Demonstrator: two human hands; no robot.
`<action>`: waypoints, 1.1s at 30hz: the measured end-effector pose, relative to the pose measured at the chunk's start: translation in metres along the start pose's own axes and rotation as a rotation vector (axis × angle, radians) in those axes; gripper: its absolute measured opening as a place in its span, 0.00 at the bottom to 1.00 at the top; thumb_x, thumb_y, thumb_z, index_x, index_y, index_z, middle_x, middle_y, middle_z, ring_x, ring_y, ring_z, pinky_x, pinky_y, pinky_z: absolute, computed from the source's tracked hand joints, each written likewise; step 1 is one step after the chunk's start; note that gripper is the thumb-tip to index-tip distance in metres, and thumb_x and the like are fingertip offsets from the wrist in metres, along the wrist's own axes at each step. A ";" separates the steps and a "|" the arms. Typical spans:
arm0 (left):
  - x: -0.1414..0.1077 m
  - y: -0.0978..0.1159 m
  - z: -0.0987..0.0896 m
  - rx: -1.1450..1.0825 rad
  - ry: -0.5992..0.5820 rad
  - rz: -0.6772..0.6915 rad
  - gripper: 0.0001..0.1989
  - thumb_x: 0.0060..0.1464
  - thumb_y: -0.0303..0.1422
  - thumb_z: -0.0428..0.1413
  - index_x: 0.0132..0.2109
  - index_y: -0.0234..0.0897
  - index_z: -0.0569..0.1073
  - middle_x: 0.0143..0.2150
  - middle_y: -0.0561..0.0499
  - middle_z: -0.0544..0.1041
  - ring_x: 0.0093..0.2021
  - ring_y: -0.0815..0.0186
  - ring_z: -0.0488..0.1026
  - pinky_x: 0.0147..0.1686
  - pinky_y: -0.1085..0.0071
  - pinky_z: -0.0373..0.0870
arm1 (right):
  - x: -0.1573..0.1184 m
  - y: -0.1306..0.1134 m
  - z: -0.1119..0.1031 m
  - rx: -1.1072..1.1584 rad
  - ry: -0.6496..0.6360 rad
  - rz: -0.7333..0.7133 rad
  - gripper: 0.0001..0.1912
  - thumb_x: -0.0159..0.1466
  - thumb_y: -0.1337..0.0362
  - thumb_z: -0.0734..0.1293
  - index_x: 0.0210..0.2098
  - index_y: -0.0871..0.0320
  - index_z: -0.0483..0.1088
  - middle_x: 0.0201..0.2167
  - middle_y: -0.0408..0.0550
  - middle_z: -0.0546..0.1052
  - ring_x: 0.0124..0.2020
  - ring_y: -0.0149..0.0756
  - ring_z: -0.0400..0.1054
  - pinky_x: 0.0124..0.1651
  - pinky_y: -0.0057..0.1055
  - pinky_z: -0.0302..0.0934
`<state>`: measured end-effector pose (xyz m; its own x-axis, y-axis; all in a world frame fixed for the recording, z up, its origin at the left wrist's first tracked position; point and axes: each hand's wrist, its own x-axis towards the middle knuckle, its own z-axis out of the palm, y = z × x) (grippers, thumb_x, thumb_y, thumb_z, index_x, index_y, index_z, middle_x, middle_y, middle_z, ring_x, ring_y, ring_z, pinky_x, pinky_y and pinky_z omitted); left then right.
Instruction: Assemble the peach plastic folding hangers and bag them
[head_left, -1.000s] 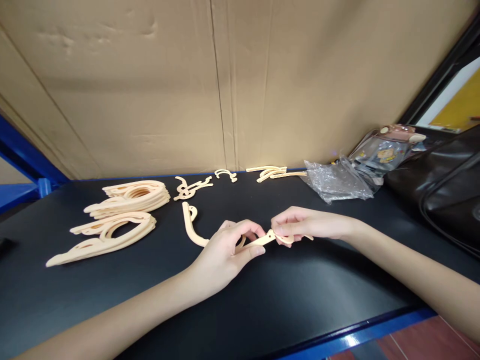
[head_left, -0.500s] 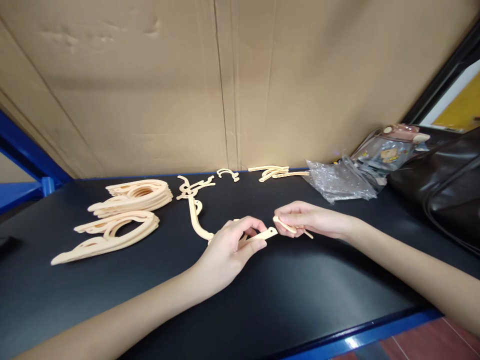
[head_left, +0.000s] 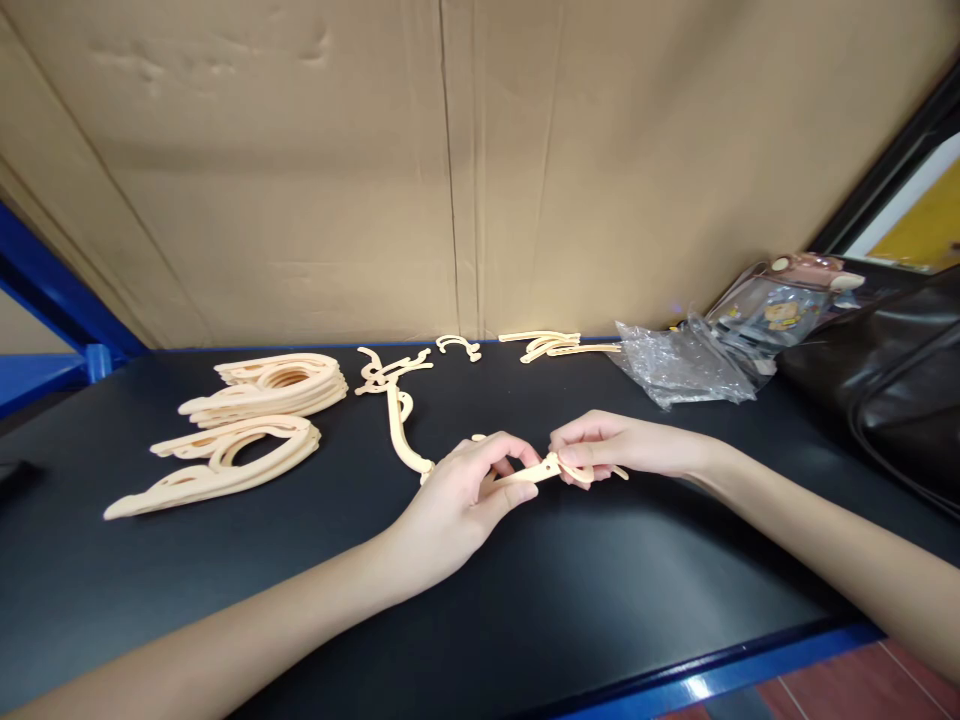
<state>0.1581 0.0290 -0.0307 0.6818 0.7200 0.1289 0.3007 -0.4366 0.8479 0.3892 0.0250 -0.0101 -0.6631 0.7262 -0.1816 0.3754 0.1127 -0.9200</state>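
My left hand (head_left: 476, 490) is closed, pinching a flat beige plastic hanger arm (head_left: 534, 470) with a small hole near its end. Thumb and fingers of my right hand (head_left: 600, 445) grip a thin curved beige hanger hook (head_left: 577, 473), whose knobbed end touches the holed end of the arm. A slim tip of beige plastic sticks out beyond my right fingers. Left of my left hand lies another curved hanger arm (head_left: 401, 430), its near end partly hidden behind the hand.
Two stacks of beige folding hangers, a rear stack (head_left: 330, 385) and a front stack (head_left: 195, 485), lie at left. Along the cardboard wall (head_left: 337, 180) are loose hooks (head_left: 459, 345) and thin strips (head_left: 540, 342). Crumpled clear plastic bags (head_left: 675, 365) and a dark leather bag (head_left: 892, 370) sit at right.
My right hand has brought the hook's knobbed end leftward against the holed end of the hanger arm. The left hand keeps its hold. The view has shifted slightly.
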 end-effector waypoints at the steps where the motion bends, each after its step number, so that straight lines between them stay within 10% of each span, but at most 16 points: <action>1: 0.000 0.001 0.000 0.002 -0.001 0.004 0.07 0.59 0.36 0.51 0.43 0.42 0.70 0.37 0.52 0.70 0.41 0.64 0.66 0.42 0.68 0.63 | 0.000 0.000 0.000 0.004 -0.002 0.006 0.20 0.66 0.51 0.60 0.28 0.62 0.66 0.24 0.41 0.66 0.21 0.22 0.53 0.19 0.22 0.43; 33: 0.000 0.003 0.001 0.039 -0.044 0.023 0.04 0.57 0.31 0.52 0.40 0.41 0.70 0.39 0.52 0.73 0.43 0.63 0.65 0.40 0.69 0.63 | -0.010 -0.017 0.009 -0.298 0.089 -0.039 0.21 0.66 0.51 0.59 0.26 0.61 0.67 0.23 0.41 0.63 0.25 0.27 0.53 0.29 0.26 0.48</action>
<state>0.1597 0.0273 -0.0287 0.7173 0.6855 0.1245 0.3098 -0.4739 0.8243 0.3831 0.0098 0.0046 -0.6262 0.7726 -0.1050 0.5331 0.3259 -0.7808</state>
